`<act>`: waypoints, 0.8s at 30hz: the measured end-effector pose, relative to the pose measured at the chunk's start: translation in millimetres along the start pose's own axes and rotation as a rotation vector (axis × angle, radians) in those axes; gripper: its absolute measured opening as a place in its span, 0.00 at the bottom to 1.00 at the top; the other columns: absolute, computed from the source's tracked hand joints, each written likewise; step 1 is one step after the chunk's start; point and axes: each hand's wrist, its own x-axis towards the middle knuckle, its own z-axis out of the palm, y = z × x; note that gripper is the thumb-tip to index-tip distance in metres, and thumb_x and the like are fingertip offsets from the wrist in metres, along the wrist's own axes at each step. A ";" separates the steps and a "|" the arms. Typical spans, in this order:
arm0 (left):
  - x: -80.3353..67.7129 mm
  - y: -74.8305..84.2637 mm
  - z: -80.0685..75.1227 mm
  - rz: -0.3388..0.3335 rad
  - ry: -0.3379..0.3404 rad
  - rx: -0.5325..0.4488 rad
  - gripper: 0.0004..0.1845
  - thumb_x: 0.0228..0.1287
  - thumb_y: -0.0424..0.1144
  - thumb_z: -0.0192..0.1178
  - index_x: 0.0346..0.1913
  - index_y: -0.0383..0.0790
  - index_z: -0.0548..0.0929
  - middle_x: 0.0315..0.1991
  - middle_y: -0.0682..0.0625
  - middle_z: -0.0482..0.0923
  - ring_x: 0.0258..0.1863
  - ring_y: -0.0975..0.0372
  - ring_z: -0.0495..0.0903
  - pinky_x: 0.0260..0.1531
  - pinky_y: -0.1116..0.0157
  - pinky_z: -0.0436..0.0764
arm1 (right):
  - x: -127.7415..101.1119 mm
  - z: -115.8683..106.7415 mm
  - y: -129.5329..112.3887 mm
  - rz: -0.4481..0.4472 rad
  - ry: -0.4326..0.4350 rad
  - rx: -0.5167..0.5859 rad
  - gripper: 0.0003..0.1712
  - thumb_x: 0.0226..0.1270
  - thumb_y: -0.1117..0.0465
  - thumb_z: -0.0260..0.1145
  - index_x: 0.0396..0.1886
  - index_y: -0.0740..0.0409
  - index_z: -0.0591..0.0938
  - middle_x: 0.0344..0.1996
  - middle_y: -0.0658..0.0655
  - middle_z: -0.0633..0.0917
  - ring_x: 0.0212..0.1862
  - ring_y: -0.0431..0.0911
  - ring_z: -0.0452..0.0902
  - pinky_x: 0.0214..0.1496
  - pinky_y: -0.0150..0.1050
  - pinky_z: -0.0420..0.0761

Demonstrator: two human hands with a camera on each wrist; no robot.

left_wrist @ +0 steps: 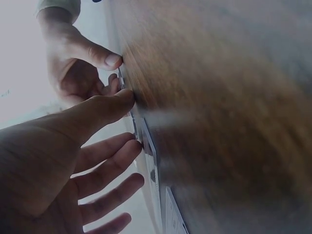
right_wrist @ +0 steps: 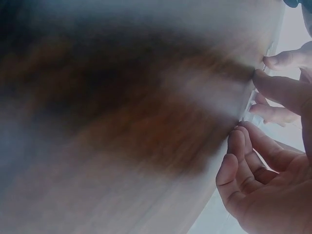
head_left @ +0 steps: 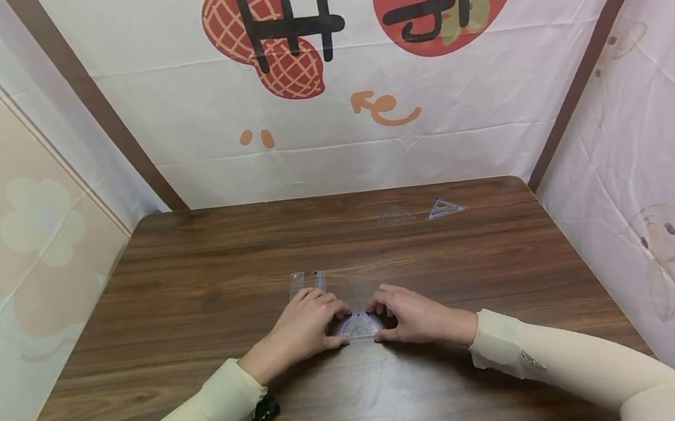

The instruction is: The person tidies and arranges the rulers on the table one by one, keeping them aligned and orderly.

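— Cream sleeves frame the near edge of the wooden table (head_left: 196, 291). What are the hands doing?

— Both meet at a clear protractor (head_left: 360, 324) lying flat on the wood. Left hand (head_left: 304, 327) pinches its left end, thumb at the straight edge nearest the person, fingers curled over the arc. Right hand (head_left: 412, 315) pinches the right end the same way, thumb below, fingertips on top.

— So the protractor sits between the two sets of fingers?

— Yes, flat on the table, held on both sides, with only its purple-marked middle showing between the thumbs.

— Anything beyond the fingertips?

— Two clear straight rulers (head_left: 306, 282) lie side by side just past the left hand's fingers, one end running under them. Whether the fingers touch them cannot be told.

— And farther out?

— Well beyond the right hand's fingers, near the far edge, lie a second clear protractor (head_left: 396, 215) and, just beside it, a purple set square (head_left: 445, 209).

— What do the wrist views add?

— Mostly blur: curled fingers against the table surface, thumbs pressed to a thin clear edge.
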 end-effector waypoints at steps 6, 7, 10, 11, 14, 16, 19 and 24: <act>-0.3 0.1 -0.3 0.001 -0.001 -0.007 0.24 0.60 0.57 0.80 0.53 0.48 0.90 0.45 0.56 0.87 0.55 0.54 0.83 0.64 0.48 0.76 | -0.2 0.3 0.6 0.003 -0.003 0.007 0.24 0.64 0.58 0.83 0.55 0.61 0.84 0.42 0.52 0.82 0.42 0.44 0.80 0.46 0.35 0.82; -0.3 0.0 -0.4 0.001 -0.001 -0.008 0.24 0.59 0.57 0.80 0.53 0.48 0.90 0.44 0.56 0.87 0.55 0.54 0.83 0.64 0.48 0.76 | -0.2 0.3 0.6 0.003 -0.004 0.010 0.24 0.64 0.58 0.83 0.55 0.61 0.84 0.42 0.52 0.82 0.42 0.44 0.80 0.47 0.35 0.82; -0.2 0.1 -0.8 0.001 -0.003 -0.012 0.24 0.59 0.56 0.80 0.53 0.48 0.90 0.44 0.56 0.87 0.55 0.54 0.83 0.64 0.48 0.76 | -0.3 0.3 0.6 0.006 -0.005 0.013 0.24 0.64 0.58 0.83 0.55 0.61 0.84 0.42 0.52 0.82 0.42 0.44 0.80 0.47 0.35 0.81; -0.2 0.0 -0.9 0.001 -0.003 -0.013 0.24 0.59 0.56 0.80 0.53 0.48 0.90 0.44 0.56 0.87 0.55 0.54 0.83 0.64 0.48 0.76 | -0.3 0.3 0.5 0.006 -0.004 0.013 0.24 0.64 0.58 0.83 0.55 0.61 0.84 0.42 0.52 0.82 0.42 0.44 0.79 0.47 0.35 0.81; -0.1 -0.1 -1.1 0.002 -0.003 -0.013 0.24 0.59 0.56 0.80 0.53 0.48 0.90 0.45 0.56 0.87 0.55 0.54 0.83 0.65 0.48 0.76 | -0.3 0.1 0.2 0.003 -0.003 0.011 0.24 0.64 0.58 0.83 0.55 0.61 0.84 0.42 0.52 0.82 0.42 0.44 0.79 0.47 0.35 0.81; -0.1 0.0 -0.8 0.003 -0.002 -0.011 0.24 0.59 0.56 0.80 0.53 0.48 0.90 0.45 0.56 0.87 0.55 0.54 0.83 0.65 0.48 0.76 | -0.3 0.1 0.1 0.001 -0.001 0.008 0.24 0.64 0.58 0.83 0.55 0.61 0.84 0.42 0.52 0.82 0.42 0.44 0.79 0.46 0.34 0.81; -0.3 0.6 -0.9 0.002 -0.005 -0.009 0.24 0.59 0.56 0.80 0.54 0.48 0.90 0.45 0.56 0.87 0.55 0.54 0.83 0.65 0.48 0.76 | -0.3 0.2 -0.1 -0.002 -0.003 0.005 0.24 0.64 0.58 0.83 0.55 0.61 0.84 0.42 0.52 0.82 0.42 0.44 0.79 0.46 0.34 0.81; 0.4 0.7 -2.4 0.001 -0.009 -0.007 0.24 0.60 0.57 0.79 0.54 0.48 0.90 0.47 0.55 0.87 0.56 0.53 0.83 0.65 0.48 0.76 | -0.4 -0.1 -1.0 -0.003 -0.005 0.005 0.24 0.65 0.57 0.82 0.56 0.62 0.85 0.42 0.51 0.81 0.42 0.43 0.78 0.46 0.34 0.81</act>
